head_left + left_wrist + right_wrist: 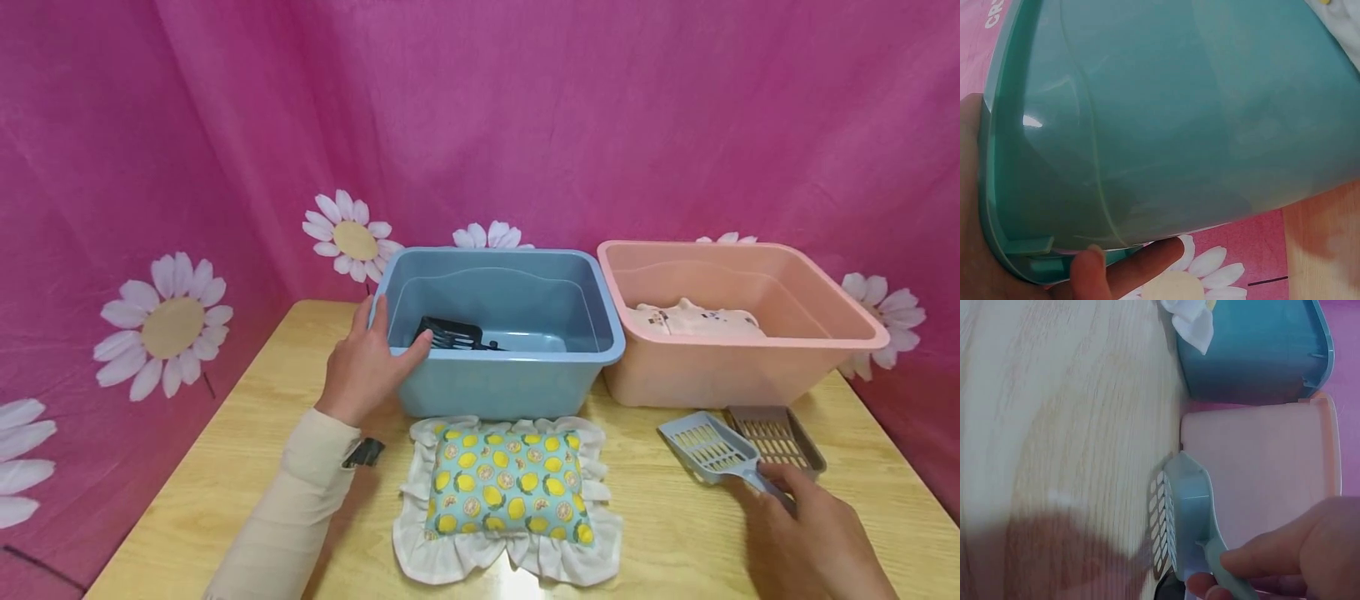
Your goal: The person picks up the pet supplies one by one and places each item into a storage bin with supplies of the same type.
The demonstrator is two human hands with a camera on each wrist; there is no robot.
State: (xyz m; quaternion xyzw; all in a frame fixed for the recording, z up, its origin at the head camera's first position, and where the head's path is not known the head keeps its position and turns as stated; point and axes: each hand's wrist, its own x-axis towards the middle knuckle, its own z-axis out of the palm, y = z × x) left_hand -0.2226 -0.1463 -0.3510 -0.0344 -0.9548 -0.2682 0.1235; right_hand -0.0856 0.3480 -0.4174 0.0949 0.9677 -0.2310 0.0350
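My left hand (363, 367) grips the left front corner of a blue plastic bin (495, 387), fingertips curled under its rim in the left wrist view. Inside that bin lies a black slotted scoop (454, 332). My right hand (813, 529) holds a blue-grey litter scoop (711, 444) by its handle, slotted head toward the bins. Beside and partly behind it, a brown litter scoop (780, 435) rests on the table, its handle hidden. In the right wrist view the pale scoop (1192, 506) appears edge-on in front of the pink bin.
A pink bin (720, 375) stands right of the blue one, with a white patterned cloth item (693, 321) inside. In front lies a lemon-print cushion (502, 483) with white ruffles. A small black object (365, 452) sits by my left sleeve. A pink flowered curtain (525, 125) hangs behind.
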